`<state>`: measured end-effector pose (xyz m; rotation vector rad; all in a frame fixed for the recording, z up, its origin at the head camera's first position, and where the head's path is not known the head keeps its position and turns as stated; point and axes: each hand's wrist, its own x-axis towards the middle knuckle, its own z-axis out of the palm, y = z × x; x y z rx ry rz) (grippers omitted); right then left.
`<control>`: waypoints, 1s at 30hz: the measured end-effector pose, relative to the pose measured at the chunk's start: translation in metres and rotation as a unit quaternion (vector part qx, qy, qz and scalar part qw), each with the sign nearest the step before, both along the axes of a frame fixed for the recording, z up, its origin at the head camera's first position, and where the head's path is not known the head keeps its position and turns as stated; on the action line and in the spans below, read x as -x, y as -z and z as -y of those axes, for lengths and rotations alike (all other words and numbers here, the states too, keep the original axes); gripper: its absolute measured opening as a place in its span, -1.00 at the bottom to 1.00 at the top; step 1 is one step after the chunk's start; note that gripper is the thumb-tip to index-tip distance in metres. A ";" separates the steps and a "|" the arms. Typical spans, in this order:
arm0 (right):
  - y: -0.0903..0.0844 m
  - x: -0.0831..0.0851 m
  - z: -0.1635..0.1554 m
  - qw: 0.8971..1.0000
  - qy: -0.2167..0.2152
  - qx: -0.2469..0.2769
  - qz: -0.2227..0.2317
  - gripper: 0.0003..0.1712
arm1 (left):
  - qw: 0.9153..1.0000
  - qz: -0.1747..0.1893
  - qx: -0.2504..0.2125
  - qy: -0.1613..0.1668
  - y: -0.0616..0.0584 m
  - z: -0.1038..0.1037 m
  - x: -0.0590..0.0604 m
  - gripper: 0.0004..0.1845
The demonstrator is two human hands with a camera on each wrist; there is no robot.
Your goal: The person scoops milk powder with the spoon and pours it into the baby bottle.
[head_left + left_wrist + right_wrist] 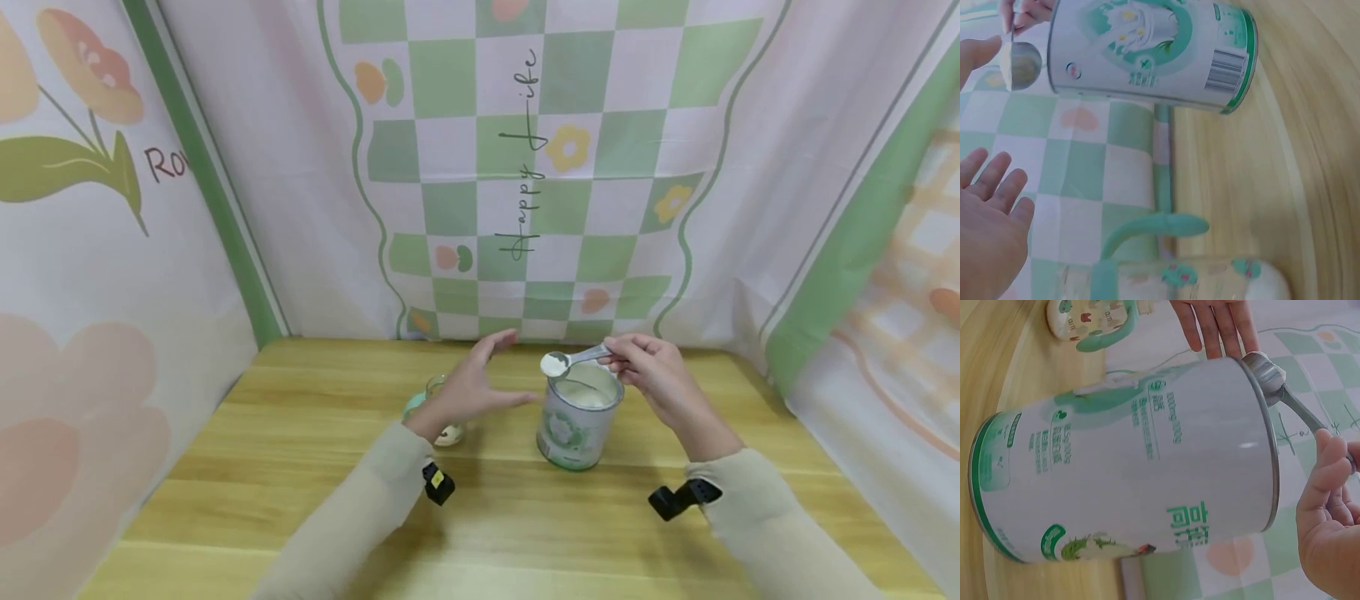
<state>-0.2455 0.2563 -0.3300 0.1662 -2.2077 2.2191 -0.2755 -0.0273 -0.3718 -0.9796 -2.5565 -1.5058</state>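
My right hand [654,379] pinches the handle of a metal measuring spoon [588,354], its bowl heaped with white powder. The bowl is held over the rim of an open white-and-green milk powder can [573,437]. Pale powder shows inside the can, which stands upright on the table. My left hand [467,390] is held to the left of the can with fingers and thumb spread, nothing between them. Partly hidden behind that wrist stands a clear baby bottle [450,436]; its turquoise handle [1154,226] shows in the left wrist view. In the right wrist view the bottle [1088,317] has printed pictures.
The wooden table [300,467] has its back edge against a hanging cloth [510,200] with green and white checks. More printed cloth [847,275] hangs along the right side, and a flowered one [67,275] along the left.
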 end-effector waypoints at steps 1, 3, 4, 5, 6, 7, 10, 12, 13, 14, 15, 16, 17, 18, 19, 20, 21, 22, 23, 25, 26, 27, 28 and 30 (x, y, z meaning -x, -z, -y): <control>0.000 0.000 0.002 1.000 0.000 -0.001 0.000 -0.79 | 1.000 -0.002 0.003 -0.002 -0.001 0.003 0.000 0.04; -0.002 0.001 0.006 1.000 -0.003 0.000 0.000 -0.78 | 1.000 -0.007 0.009 -0.009 -0.001 0.008 0.000 0.03; -0.002 0.002 0.008 1.000 -0.005 -0.001 0.000 -0.77 | 1.000 -0.008 0.011 -0.011 -0.002 0.010 0.000 0.03; -0.003 0.002 0.009 1.000 -0.007 -0.004 -0.001 -0.77 | 1.000 -0.009 0.013 -0.016 -0.002 0.012 0.000 0.03; -0.003 0.002 0.011 1.000 -0.008 -0.005 -0.002 -0.77 | 1.000 -0.011 0.016 -0.019 -0.001 0.015 0.000 0.03; -0.004 0.002 0.013 1.000 -0.010 -0.009 -0.003 -0.76 | 1.000 -0.011 0.015 -0.022 -0.001 0.017 0.000 0.03; -0.004 0.003 0.019 1.000 -0.015 -0.016 -0.004 -0.73 | 0.999 -0.007 0.009 -0.030 0.001 0.023 0.000 0.02; -0.004 0.003 0.023 1.000 -0.019 -0.018 -0.005 -0.71 | 0.999 -0.006 0.007 -0.036 0.002 0.027 0.000 0.00; -0.004 0.004 0.025 1.000 -0.021 -0.017 -0.006 -0.71 | 0.999 -0.005 0.004 -0.038 0.003 0.029 0.000 0.00; -0.003 0.004 0.027 1.000 -0.025 -0.014 -0.006 -0.71 | 0.999 -0.002 0.002 -0.039 0.004 0.032 0.000 -0.01; -0.002 0.004 0.030 1.000 -0.028 -0.011 -0.007 -0.69 | 0.999 -0.003 0.002 -0.041 0.005 0.034 0.000 -0.01; -0.002 0.005 0.032 0.999 -0.033 -0.008 -0.009 -0.69 | 0.999 -0.002 0.003 -0.042 0.005 0.036 -0.001 -0.01; -0.001 0.005 0.035 0.999 -0.037 -0.005 -0.010 -0.70 | 0.999 0.000 0.005 -0.045 0.006 0.039 -0.001 -0.01; 0.000 0.006 0.038 0.999 -0.041 0.000 -0.010 -0.71 | 0.999 0.002 0.004 -0.047 0.007 0.041 -0.001 -0.01; 0.000 0.006 0.040 0.999 -0.045 0.006 -0.010 -0.73 | 0.999 0.005 0.004 -0.047 0.008 0.043 -0.001 -0.01; 0.001 0.006 0.042 0.999 -0.048 0.011 -0.010 -0.74 | 0.999 0.007 0.006 -0.048 0.008 0.045 -0.001 -0.02; 0.002 0.007 0.044 0.999 -0.050 0.014 -0.010 -0.75 | 0.999 0.007 0.009 -0.051 0.009 0.047 -0.001 -0.02; 0.002 0.007 0.047 0.999 -0.051 0.017 -0.008 -0.77 | 0.999 0.008 0.009 -0.051 0.010 0.049 -0.001 -0.02; 0.002 0.007 0.048 0.998 -0.052 0.019 -0.007 -0.78 | 0.999 0.009 0.010 -0.053 0.012 0.051 0.000 -0.02; 0.003 0.007 0.052 0.998 -0.055 0.021 -0.006 -0.79 | 0.998 0.014 0.013 -0.057 0.015 0.055 0.001 -0.02; 0.003 0.007 0.054 0.998 -0.057 0.019 -0.006 -0.78 | 0.998 0.016 0.012 -0.058 0.016 0.057 0.001 -0.03; 0.004 0.007 0.056 0.998 -0.059 0.018 -0.006 -0.78 | 0.998 0.018 0.010 -0.060 0.017 0.058 0.001 -0.03; 0.004 0.008 0.058 0.998 -0.060 0.018 -0.007 -0.78 | 0.998 0.021 0.010 -0.062 0.018 0.060 0.001 -0.03; 0.005 0.008 0.062 0.998 -0.062 0.018 -0.009 -0.78 | 0.997 0.026 0.008 -0.067 0.022 0.064 0.002 -0.04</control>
